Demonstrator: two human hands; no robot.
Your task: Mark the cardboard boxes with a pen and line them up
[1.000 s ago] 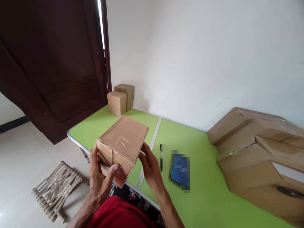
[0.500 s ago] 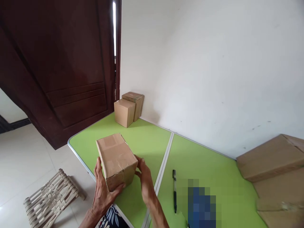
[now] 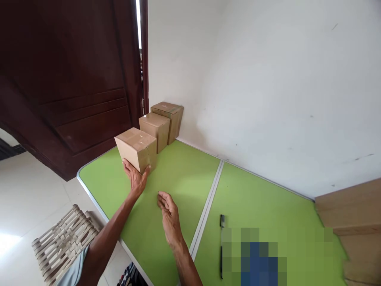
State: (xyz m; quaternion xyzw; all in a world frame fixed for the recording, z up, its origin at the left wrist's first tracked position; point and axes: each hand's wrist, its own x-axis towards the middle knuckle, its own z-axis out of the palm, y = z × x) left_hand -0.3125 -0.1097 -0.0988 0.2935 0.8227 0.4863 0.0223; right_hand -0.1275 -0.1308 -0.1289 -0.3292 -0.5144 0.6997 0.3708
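Observation:
A cardboard box (image 3: 127, 150) stands at the far left of the green table (image 3: 178, 171), close in front of two other boxes. My left hand (image 3: 136, 176) grips its near lower corner, with fingers along the left face and thumb against the right face. Behind it are a smaller cardboard box (image 3: 154, 123) and a taller cardboard box (image 3: 175, 121) by the wall. My right hand (image 3: 169, 214) is above the table, apart from the box, with nothing in it; its fingers are loosely bent and not wrapped round anything.
A black marker pen (image 3: 222, 254) lies right of the white seam (image 3: 205, 214), partly covered by a pixelated patch. More cardboard boxes (image 3: 345, 206) stand at the right edge by the wall. A woven stool (image 3: 62, 242) is on the floor at left, below a dark wooden door (image 3: 74, 79).
The box has moved away and left, from the near table area to beside the two boxes. My right hand has let go of it and drawn apart; my left hand stays on it.

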